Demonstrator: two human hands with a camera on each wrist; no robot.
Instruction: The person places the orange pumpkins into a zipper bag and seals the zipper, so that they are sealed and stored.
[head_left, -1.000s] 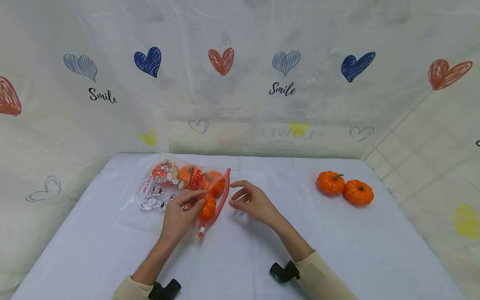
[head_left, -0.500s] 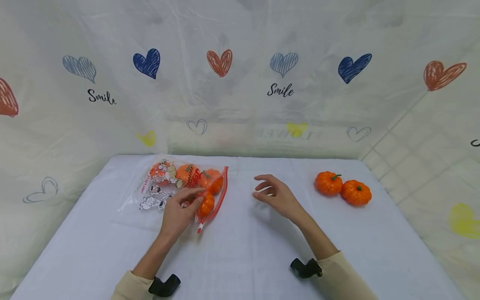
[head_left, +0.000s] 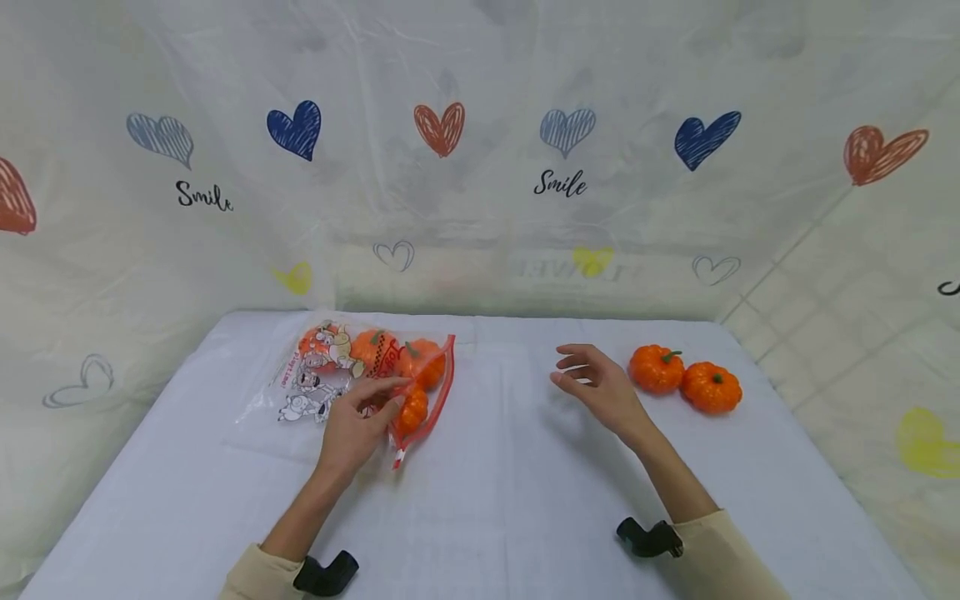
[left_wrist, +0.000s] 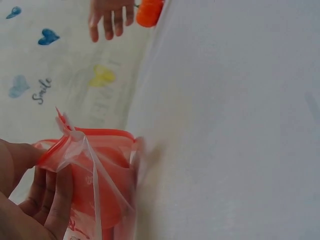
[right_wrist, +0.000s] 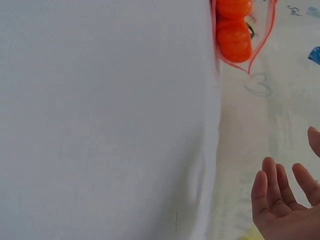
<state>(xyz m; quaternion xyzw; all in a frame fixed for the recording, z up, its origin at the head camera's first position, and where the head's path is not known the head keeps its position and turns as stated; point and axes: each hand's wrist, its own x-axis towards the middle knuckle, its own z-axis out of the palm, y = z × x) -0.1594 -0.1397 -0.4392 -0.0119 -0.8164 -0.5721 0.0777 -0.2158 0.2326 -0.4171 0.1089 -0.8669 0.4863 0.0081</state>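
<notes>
Table [head_left: 480,517], white-covered; read as a dial, with twelve at your far edge.

Item: your left hand [head_left: 358,425], at ten o'clock. Thumb and fingers are pinching the red-edged mouth of a clear bag [head_left: 318,387]; in the left wrist view the thumb tip is disappearing behind film.

Item: the bag, also at ten o'clock, is lying flat with its mouth facing three. Bagged pumpkins [head_left: 412,410], orange, are showing through; printed figures, folds and your fingers are covering parts, leaving the count unclear.

Item: your right hand [head_left: 604,392], at two o'clock, is hovering above the table and holding nothing, fingers loosely bent, thumb standing apart. The right wrist view is cutting the thumb off.

Item: two loose pumpkins [head_left: 711,387], orange, are sitting side by side at two o'clock, just beyond your right hand. The left wrist view is showing only one, cropped.

Item: cream sleeves [head_left: 727,554], running out of the head view towards five and seven.

Item: backdrop [head_left: 480,192], heart-printed; reversed lettering near one o'clock is reading too faintly.
</notes>
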